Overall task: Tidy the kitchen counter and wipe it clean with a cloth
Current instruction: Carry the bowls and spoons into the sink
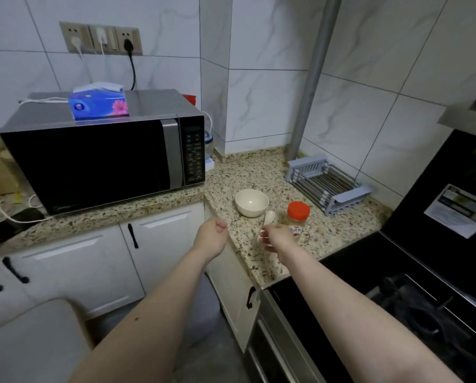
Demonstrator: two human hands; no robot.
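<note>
Your right hand (277, 237) has its grip on the spoon (268, 218) handle, left hand (213, 234) loosely curled, empty — swing wide and you'll knock the red-capped jar (297, 218) or bowl (251, 202) off the counter (259, 172).

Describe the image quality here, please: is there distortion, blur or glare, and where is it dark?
Head view: wide-angle distortion bends the wall tiles and the grey pipe; soft, even lighting, with no hard shadows on the counter; the stove corner at right is dark; the left edge is blurred; the bowl and both hands are slightly soft; the microwave door shows no strong glare.
</note>
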